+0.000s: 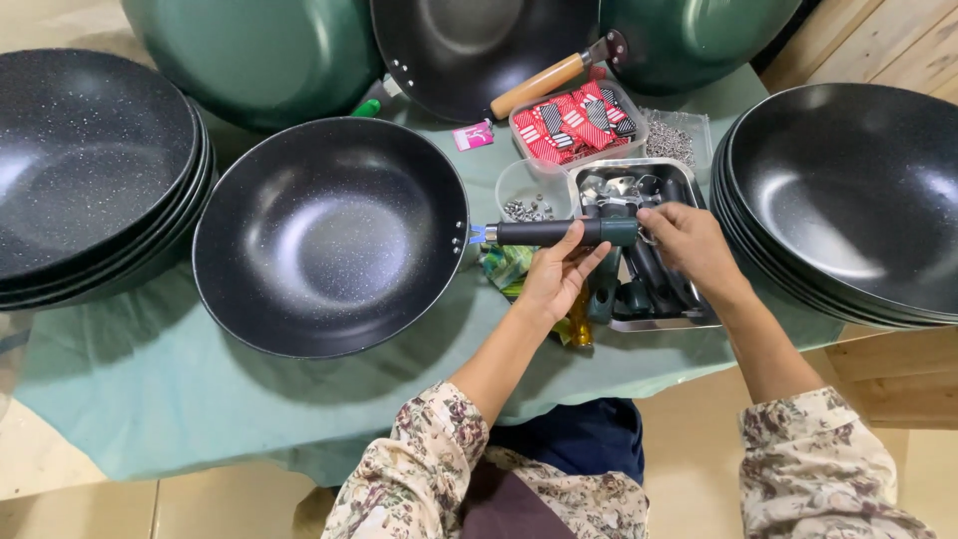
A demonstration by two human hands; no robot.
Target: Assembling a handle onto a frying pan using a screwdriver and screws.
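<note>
A black speckled wok [329, 235] lies on the green cloth in front of me. A dark handle [544, 232] sticks out of its right rim. My left hand [559, 274] grips this handle from below, thumb on top. My right hand [689, 245] pinches the green end of the handle [621, 232], over a metal tray [699, 317] that holds more dark handles and metal fittings.
Stacks of black woks stand at the left [90, 170] and right [848, 200]. Green woks [259, 55] and a wooden-handled pan [479, 50] lie at the back. A clear tub of red packets [574, 125], a small bowl of screws [527, 195] and a yellow-handled tool [580, 324] lie nearby.
</note>
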